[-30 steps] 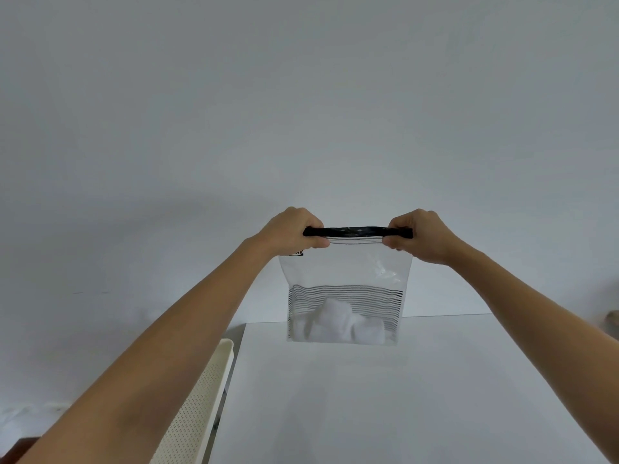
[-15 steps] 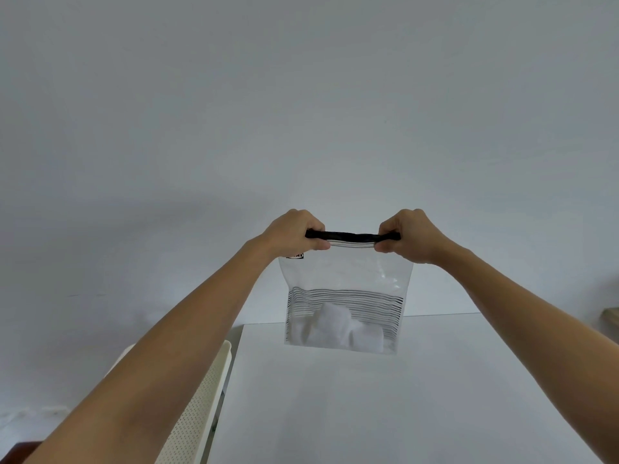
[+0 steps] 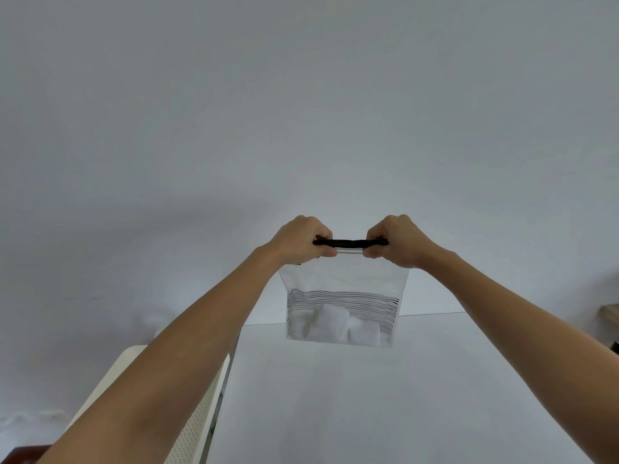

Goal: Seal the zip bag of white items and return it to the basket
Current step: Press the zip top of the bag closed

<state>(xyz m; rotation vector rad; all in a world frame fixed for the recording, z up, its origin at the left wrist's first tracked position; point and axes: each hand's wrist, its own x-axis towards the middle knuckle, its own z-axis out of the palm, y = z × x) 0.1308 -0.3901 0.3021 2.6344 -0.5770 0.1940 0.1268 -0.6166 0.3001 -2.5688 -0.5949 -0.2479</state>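
A clear zip bag with thin black stripes hangs in the air above the far edge of the white table. Several white items lie at its bottom. Its black zip strip runs across the top. My left hand pinches the strip's left end. My right hand pinches the strip a little right of its middle, so only a short stretch shows between the two hands. The cream perforated basket stands at the lower left, mostly hidden behind my left forearm.
A plain grey-white wall fills the upper view. The basket sits beside the table's left edge, with a metal table edge between them. A small wooden object shows at the far right edge.
My right hand has slid leftward along the black zip strip toward my left hand, shortening the visible stretch between them. The bag has stayed hanging in the same place.
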